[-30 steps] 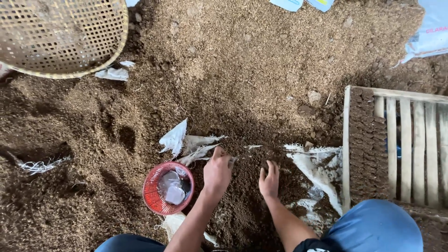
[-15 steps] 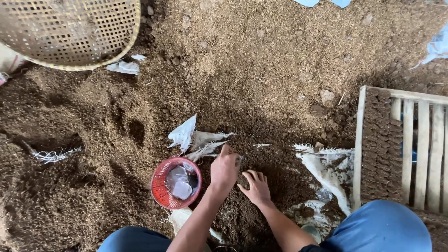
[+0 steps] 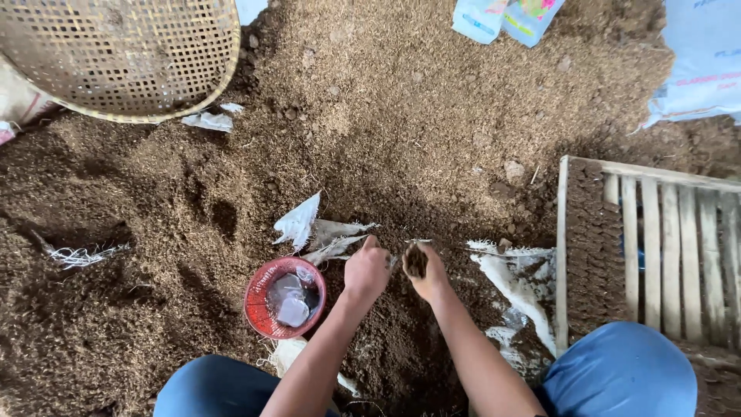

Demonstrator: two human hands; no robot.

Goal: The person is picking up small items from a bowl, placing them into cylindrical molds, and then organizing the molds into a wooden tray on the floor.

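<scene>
I squat over a heap of brown, fibrous soil mix (image 3: 432, 116). My right hand (image 3: 427, 275) is cupped palm up and holds a dark clump of soil (image 3: 415, 261). My left hand (image 3: 367, 269) is right beside it, fingers curled, its fingertips close to that clump. A small red bowl (image 3: 261, 316) with clear plastic pieces inside sits on the soil just left of my left forearm. Torn white sack scraps (image 3: 320, 229) lie half buried just beyond my hands.
A wooden slatted crate (image 3: 664, 247) stands at the right. A round woven bamboo sieve (image 3: 116, 54) lies at the top left. White sacks (image 3: 698, 62) and coloured bags (image 3: 505, 17) rest at the top right. More white sack strips (image 3: 513, 286) lie by my right knee (image 3: 617, 371).
My right hand has turned from flat on the soil to palm up with a clump in it and has moved left to my left hand. The view has shifted slightly.
</scene>
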